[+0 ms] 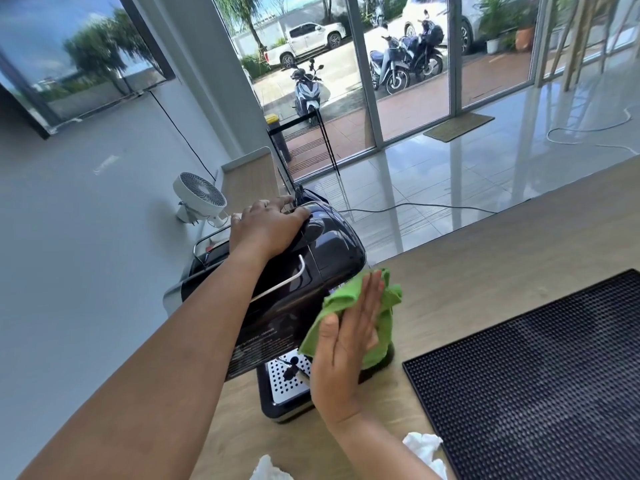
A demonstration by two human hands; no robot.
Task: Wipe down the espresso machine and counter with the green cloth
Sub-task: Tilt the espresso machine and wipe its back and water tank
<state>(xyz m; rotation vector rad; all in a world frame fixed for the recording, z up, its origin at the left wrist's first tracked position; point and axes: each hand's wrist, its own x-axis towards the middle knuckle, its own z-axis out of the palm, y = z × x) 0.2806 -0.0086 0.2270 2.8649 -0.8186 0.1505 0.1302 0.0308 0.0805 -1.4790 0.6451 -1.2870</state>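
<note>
Head view: one machine (330, 252) stands on the counter (502, 237), its front toward the camera. The left hand (266, 226) grips its top, fingers curled over the far edge. The right hand (346, 344), fingers straight and together, presses the one cloth (337, 299) flat against the machine's right side. Bare counter lies below and right of this hand, the nearer one. Also present: one mat (536, 375) and two white wads (422, 445).

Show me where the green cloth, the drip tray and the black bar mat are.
green cloth (337, 301), head view, on its upper-left fold.
drip tray (277, 379), head view, on its perforated metal plate.
bar mat (536, 375), head view, on its studded middle.
</note>
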